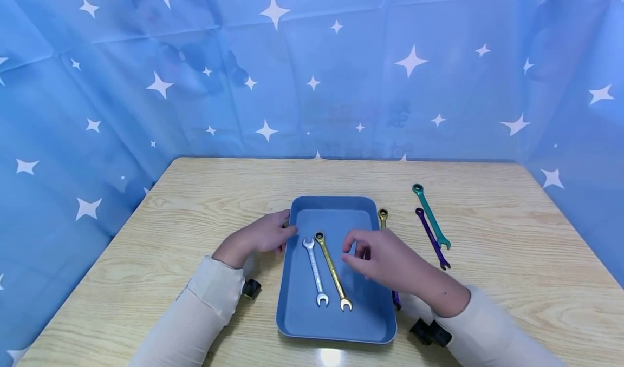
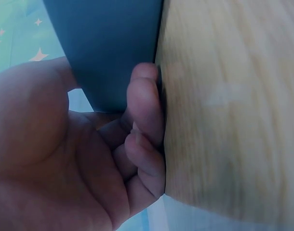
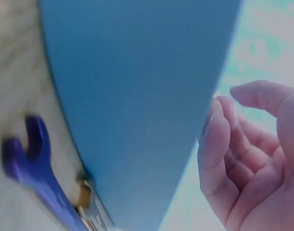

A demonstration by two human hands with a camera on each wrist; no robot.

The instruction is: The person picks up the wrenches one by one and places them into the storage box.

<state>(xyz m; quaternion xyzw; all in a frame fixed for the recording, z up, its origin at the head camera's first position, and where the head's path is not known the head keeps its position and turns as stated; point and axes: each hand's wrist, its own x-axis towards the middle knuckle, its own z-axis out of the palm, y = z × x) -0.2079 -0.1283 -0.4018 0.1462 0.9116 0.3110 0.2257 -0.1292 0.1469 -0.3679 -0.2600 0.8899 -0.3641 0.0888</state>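
"If twelve o'clock is the far end of the blue tray (image 1: 336, 325), where is the left hand (image 1: 267, 234)?"

"At ten, gripping the wall: the thumb hooks over the rim and the fingers curl against the outer side."

"And the right hand (image 1: 382, 256)?"

"At three, reaching in over the rim, above the tray's floor. Thumb and forefinger arch towards each other with a gap between them; the other fingers are loosely curled."

"What lies inside?"

"A silver wrench (image 1: 316, 272) at nine. Just beside it, a gold wrench (image 1: 333, 272) slants through the centre, ring end towards eleven, open end towards five."

"And on the wooden table (image 1: 224, 188)?"

"Between one and two, a second gold wrench (image 1: 383, 218) shows its ring end near the tray; whether they touch, I can't tell. Farther out at two lies a teal wrench (image 1: 431, 216), with a purple wrench (image 1: 433, 239) beside it, nearer three. At four, another purple wrench's (image 1: 396, 300) open end shows."
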